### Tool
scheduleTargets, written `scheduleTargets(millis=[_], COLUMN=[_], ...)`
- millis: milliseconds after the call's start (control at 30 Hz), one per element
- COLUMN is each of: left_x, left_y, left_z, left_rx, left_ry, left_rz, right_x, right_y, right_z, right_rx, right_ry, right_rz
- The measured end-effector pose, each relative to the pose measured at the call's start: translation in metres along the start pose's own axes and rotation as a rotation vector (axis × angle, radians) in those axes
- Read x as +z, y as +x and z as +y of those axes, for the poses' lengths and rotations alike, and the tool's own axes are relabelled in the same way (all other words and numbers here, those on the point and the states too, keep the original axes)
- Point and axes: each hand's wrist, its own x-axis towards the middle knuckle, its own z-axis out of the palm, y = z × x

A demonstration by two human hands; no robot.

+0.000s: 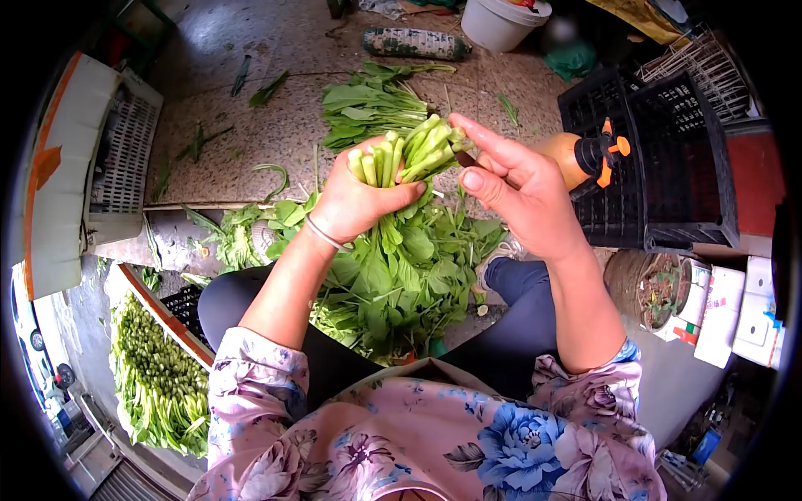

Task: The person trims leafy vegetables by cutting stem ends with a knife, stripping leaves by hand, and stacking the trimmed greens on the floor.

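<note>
My left hand (365, 196), with a bangle on its wrist, is wrapped around a bunch of leafy greens (387, 160), pale cut stem ends up and leaves hanging below. My right hand (520, 185) is just to the right of the stem ends, thumb and fingers pinching a small dark blade, seemingly a knife (466, 159); most of it is hidden. The blade is close to the stems; I cannot tell if it touches them. Beneath my hands, between my knees, lies a heap of loose greens (401, 284). Another bundle of greens (372, 104) rests on the floor just beyond.
Black plastic crates (681, 159) stand at the right, beside an orange spray bottle (568, 159). A box of packed greens (159, 367) is at the lower left. A white bucket (504, 21) and a cylindrical object (415, 43) are at the back. Scattered leaves lie on the floor.
</note>
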Motion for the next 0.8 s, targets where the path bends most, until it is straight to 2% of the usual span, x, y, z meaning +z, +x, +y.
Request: scheduleTargets(millis=[133, 200, 300, 400, 533, 733, 800], left_x=[0.0, -0.003, -0.001, -0.004, -0.005, -0.006, -0.005], left_y=[-0.001, -0.001, 0.0, -0.004, -0.003, -0.003, -0.003], left_z=[0.002, -0.002, -0.001, 0.001, -0.003, 0.001, 0.002], left_rx=[0.006, -0.008, -0.001, -0.004, 0.011, 0.011, 0.014], left_ry=[0.016, 0.051, 0.067, 0.074, 0.032, 0.113, 0.111], left_rz=[0.021, 0.002, 0.017, 0.018, 0.02, 0.049, 0.045], right_x=[-0.001, -0.006, -0.009, -0.003, -0.006, -0.005, 0.001], right_y=[0.0, -0.001, -0.003, 0.0, 0.001, -0.001, 0.001], right_z=[0.01, 0.007, -0.002, 0.006, 0.003, 0.0, 0.003], right_rx=[-0.111, -0.021, 0.085, -0.02, -0.007, 0.164, 0.068], right_ry=[-0.006, -0.054, -0.074, -0.07, -0.014, 0.087, 0.15], right_rz=[0.016, -0.087, -0.114, -0.053, -0.042, -0.139, -0.067])
